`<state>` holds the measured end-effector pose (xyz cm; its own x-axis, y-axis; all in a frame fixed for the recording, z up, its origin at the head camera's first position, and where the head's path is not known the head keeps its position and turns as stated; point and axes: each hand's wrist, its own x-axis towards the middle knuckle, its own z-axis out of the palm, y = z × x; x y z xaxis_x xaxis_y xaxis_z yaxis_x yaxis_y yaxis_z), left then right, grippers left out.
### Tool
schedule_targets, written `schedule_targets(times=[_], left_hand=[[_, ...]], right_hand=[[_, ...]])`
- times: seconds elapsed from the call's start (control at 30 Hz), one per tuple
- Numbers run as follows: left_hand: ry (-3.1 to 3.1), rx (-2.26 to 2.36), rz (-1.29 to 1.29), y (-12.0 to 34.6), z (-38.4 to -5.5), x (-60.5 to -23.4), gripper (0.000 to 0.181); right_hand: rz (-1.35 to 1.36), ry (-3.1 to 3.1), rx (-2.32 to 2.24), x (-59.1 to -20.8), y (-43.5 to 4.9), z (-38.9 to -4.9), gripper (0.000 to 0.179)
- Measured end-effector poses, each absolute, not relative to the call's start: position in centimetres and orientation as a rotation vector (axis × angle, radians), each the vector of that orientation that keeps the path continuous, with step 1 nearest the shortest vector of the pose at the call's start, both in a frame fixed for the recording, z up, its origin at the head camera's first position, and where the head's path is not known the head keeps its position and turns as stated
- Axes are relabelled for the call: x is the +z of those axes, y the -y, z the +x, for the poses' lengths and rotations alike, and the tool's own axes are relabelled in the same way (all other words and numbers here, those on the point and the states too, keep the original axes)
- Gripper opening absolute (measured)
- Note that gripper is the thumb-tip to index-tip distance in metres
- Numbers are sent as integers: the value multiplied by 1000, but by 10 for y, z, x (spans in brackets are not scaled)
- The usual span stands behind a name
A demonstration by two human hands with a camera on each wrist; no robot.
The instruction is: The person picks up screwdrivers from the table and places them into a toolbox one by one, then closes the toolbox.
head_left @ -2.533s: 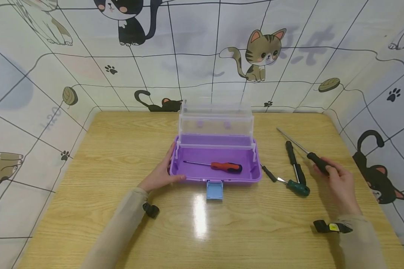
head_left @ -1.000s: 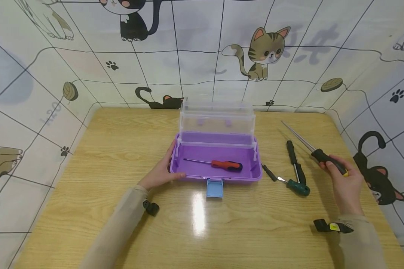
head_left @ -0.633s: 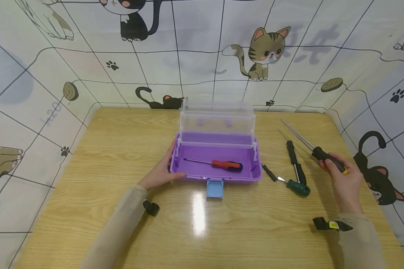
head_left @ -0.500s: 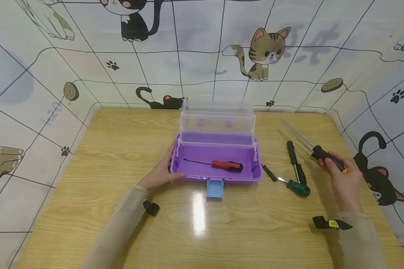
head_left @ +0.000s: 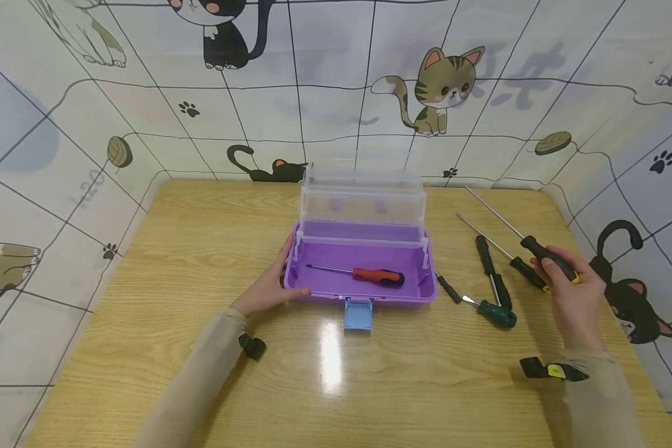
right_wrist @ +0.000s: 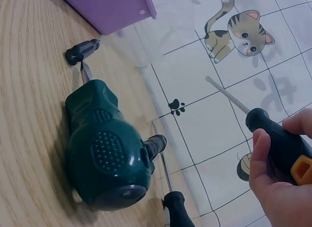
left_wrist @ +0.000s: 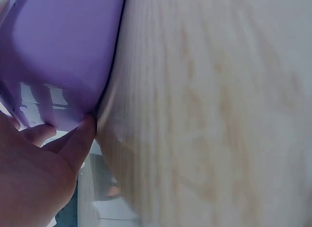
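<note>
My left hand [head_left: 271, 283] holds the left end of a purple toolbox [head_left: 305, 286], thumb at the front rim and fingertips against the end wall [left_wrist: 63, 51]. A red-and-black screwdriver [head_left: 378, 275] lies inside the toolbox, whose clear lid [head_left: 364, 205] stands raised. Over the table at right, my right hand [head_left: 574, 298] grips a long screwdriver [head_left: 549, 257] by its black handle with a yellow end, its shaft pointing up and away. Below it on the table lies a similar black-and-yellow screwdriver [head_left: 529, 274]. The green-handled screwdriver [right_wrist: 107, 149] looms close in the right wrist view.
Between toolbox and right hand lie a small black tool [head_left: 449, 289], the green-handled screwdriver's blade near it, and a black tool with a silver middle [head_left: 493, 274]. A blue latch [head_left: 358, 315] hangs at the toolbox front. Cat-patterned sheeting [head_left: 336, 112] walls the table's back and sides.
The right hand lifts one screwdriver; two shafts, overlapping half a second ago, are now apart, with the second screwdriver left on the table. The left hand and toolbox stay put.
</note>
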<state>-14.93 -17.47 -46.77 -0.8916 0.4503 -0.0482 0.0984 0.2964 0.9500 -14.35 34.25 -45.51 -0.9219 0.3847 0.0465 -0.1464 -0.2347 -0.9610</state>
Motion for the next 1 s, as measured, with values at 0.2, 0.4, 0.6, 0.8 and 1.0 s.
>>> schedule_targets(times=[0.2,0.4,0.6,0.8,1.0], left_hand=[[-2269,1622,484,174,-149,-467,114],[-2273,1619,493,175,-149,-468,114],[-2256,1642,494,175,-150,-468,115],[-2257,1642,492,175,-149,-467,115],[-2226,1670,475,173,-148,-465,116]], right_hand=[[-235,1713,2212,-451,-340,-141,32],[-197,1783,2188,-449,-339,-139,35],[-175,1926,2093,-446,-335,-138,36],[-151,1972,2053,-442,-329,-137,36],[-25,1877,2142,-439,-326,-137,37]])
